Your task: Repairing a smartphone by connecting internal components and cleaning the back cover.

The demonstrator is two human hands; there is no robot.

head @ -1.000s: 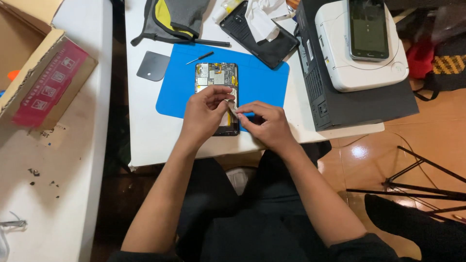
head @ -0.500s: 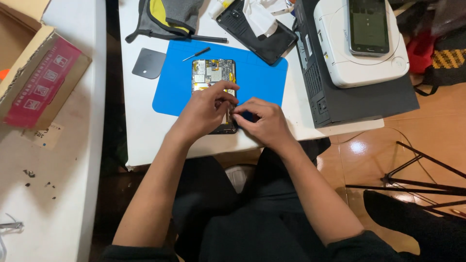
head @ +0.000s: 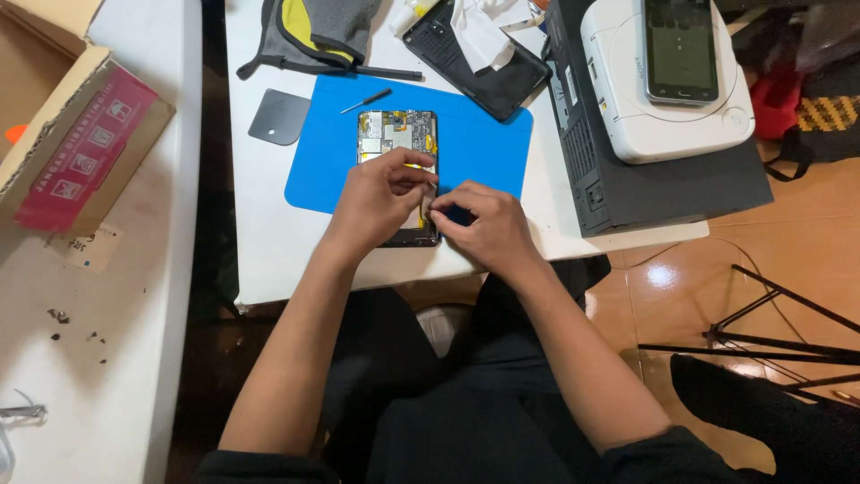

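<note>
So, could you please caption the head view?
Both hands work on an opened phone lying on a blue mat.

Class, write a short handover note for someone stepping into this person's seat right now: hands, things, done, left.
Left hand: resting on the opened phone, fingers at its lower half.
Right hand: fingertips pinching at the phone's lower right edge; what they pinch is hidden.
Phone lies on the blue mat; small screwdriver and grey pick lie nearby.
Done: back cover off, board exposed.
Left: the lower part, still under the hands.

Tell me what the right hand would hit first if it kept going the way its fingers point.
The right hand points left, at the opened phone on the blue mat. Going on, it would likely meet the left hand resting on the phone; their fingertips look nearly touching, though depth is unclear.
</note>
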